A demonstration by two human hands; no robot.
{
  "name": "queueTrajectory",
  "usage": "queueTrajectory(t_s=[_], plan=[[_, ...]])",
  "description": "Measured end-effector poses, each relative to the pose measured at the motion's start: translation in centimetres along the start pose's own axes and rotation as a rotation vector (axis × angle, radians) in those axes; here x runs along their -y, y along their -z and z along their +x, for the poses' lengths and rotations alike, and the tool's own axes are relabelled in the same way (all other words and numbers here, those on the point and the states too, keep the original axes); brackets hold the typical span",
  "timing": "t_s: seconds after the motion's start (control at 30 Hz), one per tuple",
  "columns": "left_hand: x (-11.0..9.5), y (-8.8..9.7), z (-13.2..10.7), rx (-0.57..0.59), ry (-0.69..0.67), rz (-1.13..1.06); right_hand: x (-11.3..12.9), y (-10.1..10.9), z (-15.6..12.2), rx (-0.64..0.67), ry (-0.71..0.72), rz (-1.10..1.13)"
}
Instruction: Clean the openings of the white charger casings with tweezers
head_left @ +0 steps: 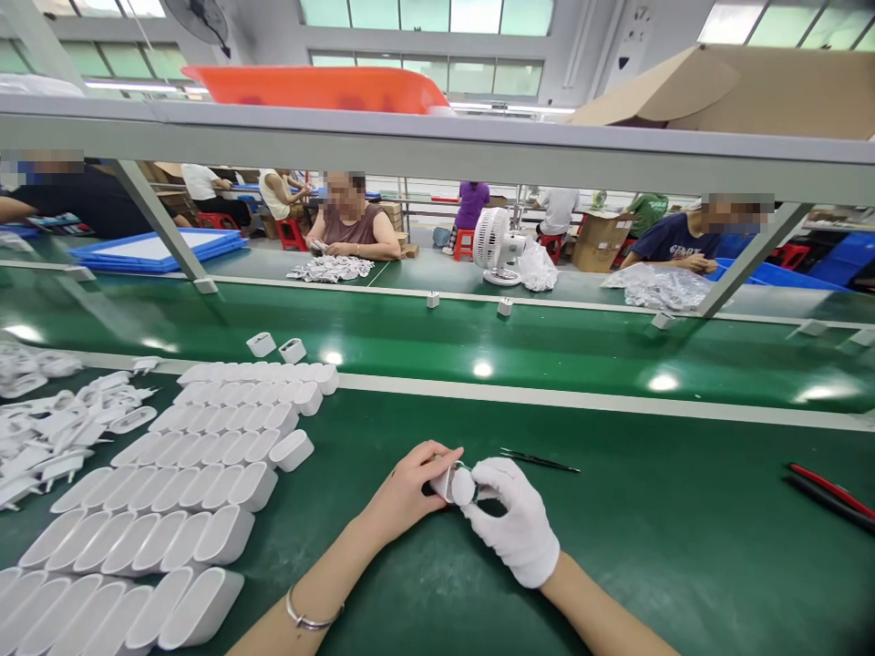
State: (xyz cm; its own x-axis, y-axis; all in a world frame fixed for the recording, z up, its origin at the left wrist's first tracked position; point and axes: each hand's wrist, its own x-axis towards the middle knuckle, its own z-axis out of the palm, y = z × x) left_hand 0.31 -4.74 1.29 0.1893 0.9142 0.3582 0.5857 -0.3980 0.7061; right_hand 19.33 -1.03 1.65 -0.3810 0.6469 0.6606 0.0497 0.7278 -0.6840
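My bare left hand (pixel 403 492) and my right hand (pixel 516 524), which wears a white glove, meet over the green mat (pixel 649 538). Both grip one small white plastic housing (pixel 457 484) between the fingertips, just above the mat. To the left lie several rows of the same white oval housings (pixel 205 474), packed side by side with their open ends facing me. A loose heap of white plug parts (pixel 61 428) lies at the far left. Black tweezers (pixel 540 461) rest on the mat just beyond my right hand.
A red and black tool (pixel 830 497) lies at the right edge. A green conveyor belt (pixel 547 342) runs across behind the mat. Beyond it, several seated people work at a table with a white desk fan (pixel 496 241). A grey shelf beam (pixel 437 146) spans overhead.
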Motion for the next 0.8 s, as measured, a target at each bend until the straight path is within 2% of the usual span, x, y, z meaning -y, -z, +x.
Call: queueTrajectory(t_s=[0.2,0.33,0.53,0.7,0.8], plan=[[0.1,-0.1,-0.1,-0.024,-0.063,0.068,0.2,0.1,0.4,0.061,0.053,-0.185],[0.2,-0.1,-0.2,-0.014,-0.076,0.113,0.6,0.0,0.5,0.069,0.081,-0.218],[0.1,-0.1,-0.2,-0.046,-0.084,0.066,1.1,0.3,0.7,0.049,0.059,-0.177],[-0.1,-0.4,-0.1,-0.004,-0.103,0.069,0.4,-0.1,0.3,0.029,0.056,-0.255],[-0.3,-0.4,0.0,-0.005,-0.111,0.065,0.4,-0.1,-0.1,0.062,-0.013,-0.247]])
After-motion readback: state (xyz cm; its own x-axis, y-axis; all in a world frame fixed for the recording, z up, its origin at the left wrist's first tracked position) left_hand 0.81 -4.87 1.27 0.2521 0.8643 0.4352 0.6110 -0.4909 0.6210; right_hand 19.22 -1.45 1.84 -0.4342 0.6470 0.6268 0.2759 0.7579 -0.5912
